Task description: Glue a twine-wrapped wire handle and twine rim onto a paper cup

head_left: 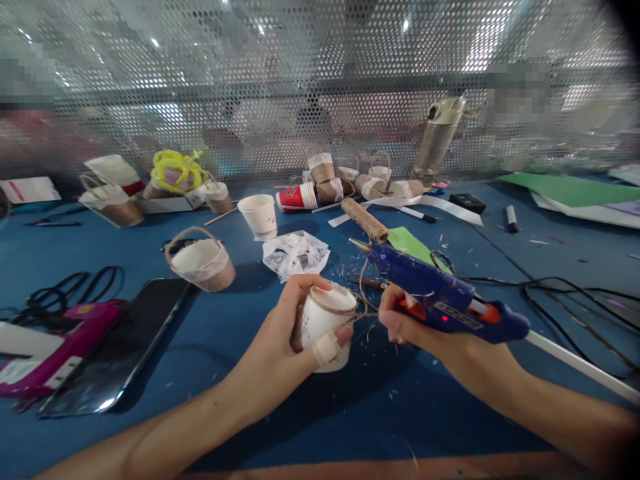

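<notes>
My left hand is wrapped round a white paper cup, its thumb bandaged with a pale strip. A ring of brown twine runs round the cup's upward-facing end. Loose twine stretches from the cup to the fingertips of my right hand, which appear to pinch it. That same hand grips a blue hot glue gun, with its nozzle pointing left above the cup and a white glue stick out of its back. Behind the nozzle lies a roll of twine.
Left of my hands are a small twine-handled basket, a phone and a magenta tool. Crumpled white lace and a paper cup sit ahead. Further back are several small baskets, a bottle and perforated metal screen.
</notes>
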The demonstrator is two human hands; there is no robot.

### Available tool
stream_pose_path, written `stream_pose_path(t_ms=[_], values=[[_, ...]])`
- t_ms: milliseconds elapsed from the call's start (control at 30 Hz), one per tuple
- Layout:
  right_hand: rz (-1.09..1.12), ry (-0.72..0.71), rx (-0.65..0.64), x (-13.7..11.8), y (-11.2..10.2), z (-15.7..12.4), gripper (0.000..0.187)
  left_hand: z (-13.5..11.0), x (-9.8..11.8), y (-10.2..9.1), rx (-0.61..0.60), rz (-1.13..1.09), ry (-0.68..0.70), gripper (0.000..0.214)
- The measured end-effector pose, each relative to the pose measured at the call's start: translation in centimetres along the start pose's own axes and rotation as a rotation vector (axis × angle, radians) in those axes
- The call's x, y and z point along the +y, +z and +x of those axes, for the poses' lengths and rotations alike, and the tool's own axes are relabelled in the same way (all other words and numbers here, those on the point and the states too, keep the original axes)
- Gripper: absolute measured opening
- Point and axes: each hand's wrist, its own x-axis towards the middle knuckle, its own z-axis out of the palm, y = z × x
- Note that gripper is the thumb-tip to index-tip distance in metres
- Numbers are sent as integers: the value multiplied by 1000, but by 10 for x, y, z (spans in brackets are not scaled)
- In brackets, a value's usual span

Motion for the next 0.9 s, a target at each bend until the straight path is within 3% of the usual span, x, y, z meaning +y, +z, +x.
stream_pose_path(t_ms=[233,900], values=[[-26,13,-6,3,1,2,19,0,-2,1,-60,-166,-51,36],[14,57,18,1,4,3,16,-4,-4,4,-176,-288,-108,38]])
